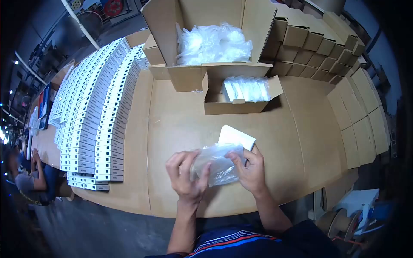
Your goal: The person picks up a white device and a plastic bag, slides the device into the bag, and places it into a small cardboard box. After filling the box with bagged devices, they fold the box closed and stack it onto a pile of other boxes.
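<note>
A clear plastic bag (218, 165) is spread between my two hands over the cardboard-covered table. My left hand (186, 174) grips the bag's left side, with its fingers curled around the film. At the other side, my right hand (250, 171) has its thumb pressed on the bag and its fingers against a flat white box (235, 136). That box sticks out past the far edge of the bag, which overlaps its near part in this view. Just beyond the hands stands an open small carton (232, 109) with a row of bagged white boxes (247, 89) inside.
A large open carton (213, 8) at the back holds crumpled clear bags (215, 43). Long stacks of white boxes (86, 124) line the left side. Brown cartons (297, 35) are piled back right, and more cartons (361, 116) stand at the right edge. A person (32, 176) sits far left.
</note>
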The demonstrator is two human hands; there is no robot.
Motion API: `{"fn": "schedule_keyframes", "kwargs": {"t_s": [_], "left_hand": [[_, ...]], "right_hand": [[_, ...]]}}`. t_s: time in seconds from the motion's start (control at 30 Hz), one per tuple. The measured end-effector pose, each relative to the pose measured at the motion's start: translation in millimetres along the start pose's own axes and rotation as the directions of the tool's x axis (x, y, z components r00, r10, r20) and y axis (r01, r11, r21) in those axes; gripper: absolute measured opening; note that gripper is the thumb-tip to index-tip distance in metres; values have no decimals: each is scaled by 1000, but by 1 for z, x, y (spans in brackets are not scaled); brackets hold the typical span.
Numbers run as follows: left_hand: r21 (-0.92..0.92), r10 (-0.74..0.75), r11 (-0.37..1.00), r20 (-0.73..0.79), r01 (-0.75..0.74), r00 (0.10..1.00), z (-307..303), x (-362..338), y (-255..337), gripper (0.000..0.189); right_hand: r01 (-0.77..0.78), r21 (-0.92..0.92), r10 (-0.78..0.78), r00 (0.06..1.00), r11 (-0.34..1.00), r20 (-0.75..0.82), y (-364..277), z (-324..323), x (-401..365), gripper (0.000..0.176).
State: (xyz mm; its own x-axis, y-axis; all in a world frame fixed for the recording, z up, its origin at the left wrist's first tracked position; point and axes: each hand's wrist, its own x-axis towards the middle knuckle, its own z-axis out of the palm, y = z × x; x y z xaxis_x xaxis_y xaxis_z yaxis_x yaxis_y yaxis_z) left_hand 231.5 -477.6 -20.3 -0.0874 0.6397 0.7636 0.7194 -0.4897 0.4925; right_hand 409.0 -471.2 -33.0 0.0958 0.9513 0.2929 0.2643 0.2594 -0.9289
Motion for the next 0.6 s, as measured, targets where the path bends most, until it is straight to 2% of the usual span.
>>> {"fn": "schedule_keyframes", "kwargs": {"t_s": [0.1,0.23,0.27,0.37,0.4,0.6], "left_hand": [[77,66,994,202,-83,977,-1,21,13,45],[-54,-41,997,245,56,969,9,14,3,51],[-58,-98,992,199,111,975,12,15,7,50],[-6,-57,998,317,62,947,3,29,13,48],[16,4,1000,314,-9,949,4,33,13,40],[-59,31,998,275,-15,961,14,18,3,30]], "right_hand": [[23,-41,-25,998,999,-55,1,5,-4,20],[27,-150,-34,999,988,-42,-8,0,-6,22],[38,-162,-45,998,986,-40,-9,-1,-6,22],[15,-200,-20,1000,980,-22,-11,-5,-7,22],[1,-213,-4,1000,977,-15,-11,-6,-8,22],[-15,-215,11,1000,976,-21,-6,-7,-9,23]]}}
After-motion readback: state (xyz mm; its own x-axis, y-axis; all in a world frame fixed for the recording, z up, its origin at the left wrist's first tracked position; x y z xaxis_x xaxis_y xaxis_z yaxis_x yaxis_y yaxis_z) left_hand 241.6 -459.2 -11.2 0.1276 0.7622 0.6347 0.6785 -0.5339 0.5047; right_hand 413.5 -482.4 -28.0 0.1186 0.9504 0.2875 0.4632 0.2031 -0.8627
